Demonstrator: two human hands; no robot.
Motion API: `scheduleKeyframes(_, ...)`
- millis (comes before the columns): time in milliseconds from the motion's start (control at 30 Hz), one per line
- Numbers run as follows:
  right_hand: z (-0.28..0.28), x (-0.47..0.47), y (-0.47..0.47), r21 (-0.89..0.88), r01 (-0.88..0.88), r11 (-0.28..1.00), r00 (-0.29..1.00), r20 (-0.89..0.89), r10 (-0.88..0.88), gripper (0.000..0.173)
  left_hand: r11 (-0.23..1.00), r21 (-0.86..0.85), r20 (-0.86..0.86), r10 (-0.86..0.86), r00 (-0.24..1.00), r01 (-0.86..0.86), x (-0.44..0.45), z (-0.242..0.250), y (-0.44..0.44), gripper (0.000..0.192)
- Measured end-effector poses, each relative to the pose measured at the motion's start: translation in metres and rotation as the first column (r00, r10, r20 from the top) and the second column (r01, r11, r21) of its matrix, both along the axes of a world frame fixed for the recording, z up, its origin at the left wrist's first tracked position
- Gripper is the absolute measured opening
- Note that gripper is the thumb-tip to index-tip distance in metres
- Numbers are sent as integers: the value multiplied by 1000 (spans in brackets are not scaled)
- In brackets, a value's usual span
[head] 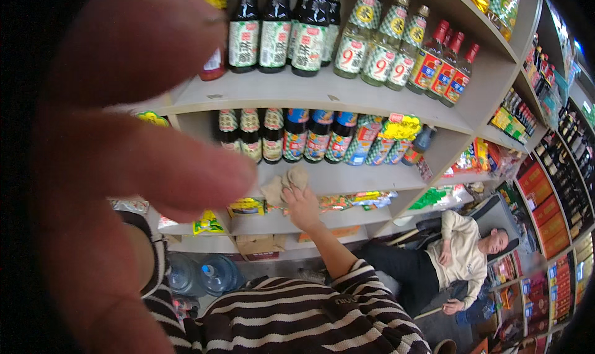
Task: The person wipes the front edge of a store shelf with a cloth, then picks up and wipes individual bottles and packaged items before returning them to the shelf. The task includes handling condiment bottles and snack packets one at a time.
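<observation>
My right hand point(302, 207) presses a crumpled beige cloth point(296, 177) onto the front of the middle shelf board point(353, 179). Just behind the cloth stands a row of dark sauce bottles point(295, 142) with colourful labels. My left hand point(116, 158) is raised very close to the camera, blurred, its fingers apart and nothing visible between them; it hides much of the left side. On the shelf above are dark glass bottles point(244, 45), clear bottles point(352, 51) with checked labels and red-capped bottles point(425, 65). A red-lidded jar point(214, 68) is partly covered by my left hand.
Bagged goods point(334, 202) lie on the shelf below the cloth. Large blue water jugs point(221, 277) and a cardboard box point(255, 244) stand low at left. To the right, a person point(465, 251) leans back in a chair, holding a stick point(427, 313). A yellow price tag point(400, 127) overhangs the bottles.
</observation>
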State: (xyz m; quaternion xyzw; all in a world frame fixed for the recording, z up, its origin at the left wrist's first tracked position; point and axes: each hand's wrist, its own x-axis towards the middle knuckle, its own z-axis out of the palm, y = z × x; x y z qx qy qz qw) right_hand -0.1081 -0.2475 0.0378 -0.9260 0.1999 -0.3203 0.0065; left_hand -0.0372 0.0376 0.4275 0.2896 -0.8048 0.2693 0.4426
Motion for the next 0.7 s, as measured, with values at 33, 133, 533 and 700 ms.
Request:
scheduleKeyframes(33,1,-1,0,3,-13,1000,1000,12,13,48,1000,-23,24,5,1000,-5,-3,4,-6,71)
scheduleKeyframes(133,5,-1,1,-143,21,989,999,31,-17,50,998,-57,72,19,997,-15,-10,13,-14,70)
scheduleKeyframes(533,-2,-4,-4,8,3,1000,993,-120,-2,58,978,-164,140,155,978,-131,6,26,16,68)
scheduleKeyframes(700,4,-8,-1,-65,-31,997,999,-40,29,51,925,-223,141,344,928,-309,43,51,50,67)
